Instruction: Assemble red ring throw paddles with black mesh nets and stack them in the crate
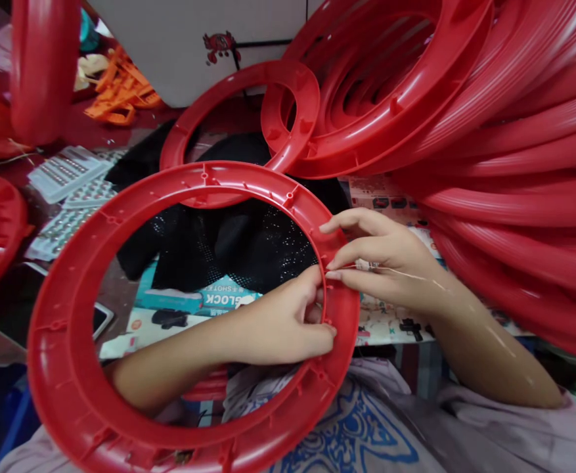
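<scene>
A big red plastic ring point(71, 341) is held up in front of me, tilted, its inner ribs facing me. My left hand point(288, 322) reaches through the ring's opening and grips its right inner rim, fingers curled closed. My right hand point(386, 259) is outside the ring on the right, thumb and forefinger pinched on a thin pale thread point(400, 270) at the rim, right next to the left hand's fingers. The thread runs back along my right wrist.
A tall stack of the same red rings point(489, 131) fills the right and top. Another red ring point(228, 105) lies behind, over black mesh fabric point(248, 243). White trays of small parts point(66, 174), orange plastic pieces point(120, 92) and printed boxes point(209, 299) lie on the table.
</scene>
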`<state>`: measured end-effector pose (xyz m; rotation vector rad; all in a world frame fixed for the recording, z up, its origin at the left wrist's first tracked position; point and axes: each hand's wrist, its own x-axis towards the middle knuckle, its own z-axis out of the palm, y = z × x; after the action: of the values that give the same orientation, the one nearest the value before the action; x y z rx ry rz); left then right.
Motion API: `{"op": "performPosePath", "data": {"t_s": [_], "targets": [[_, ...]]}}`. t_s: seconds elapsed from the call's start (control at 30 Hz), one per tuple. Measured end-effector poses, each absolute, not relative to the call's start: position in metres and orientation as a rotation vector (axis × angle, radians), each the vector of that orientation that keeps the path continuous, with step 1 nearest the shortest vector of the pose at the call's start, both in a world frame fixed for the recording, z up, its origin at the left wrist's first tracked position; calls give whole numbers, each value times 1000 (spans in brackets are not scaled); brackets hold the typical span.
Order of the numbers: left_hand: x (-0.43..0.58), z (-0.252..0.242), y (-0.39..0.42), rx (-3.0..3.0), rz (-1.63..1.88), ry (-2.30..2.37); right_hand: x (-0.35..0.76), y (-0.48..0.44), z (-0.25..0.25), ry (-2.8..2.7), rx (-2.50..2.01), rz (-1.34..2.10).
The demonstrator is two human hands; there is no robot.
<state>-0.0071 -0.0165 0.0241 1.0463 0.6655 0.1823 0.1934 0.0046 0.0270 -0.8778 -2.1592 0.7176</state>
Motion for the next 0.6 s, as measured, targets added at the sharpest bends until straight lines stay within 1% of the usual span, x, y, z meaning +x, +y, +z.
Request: {"op": "performPosePath", "data": {"t_s": [0.1,0.27,0.3,0.43,0.6], "targets": [[-9,25,-16,1000,186,619,193,3,26,-2168,-860,698],[-2,21,-20,1091,545,841,190,3,21,-2153,-779,625],[0,20,-21,1111,571,848,189,3,21,-2147,-785,623],[-2,16,-21,1209,482,874,188,2,23,-2122,-814,653],[-7,13,-20,1373,426,982,187,-1,24,-1945,-931,526]]}}
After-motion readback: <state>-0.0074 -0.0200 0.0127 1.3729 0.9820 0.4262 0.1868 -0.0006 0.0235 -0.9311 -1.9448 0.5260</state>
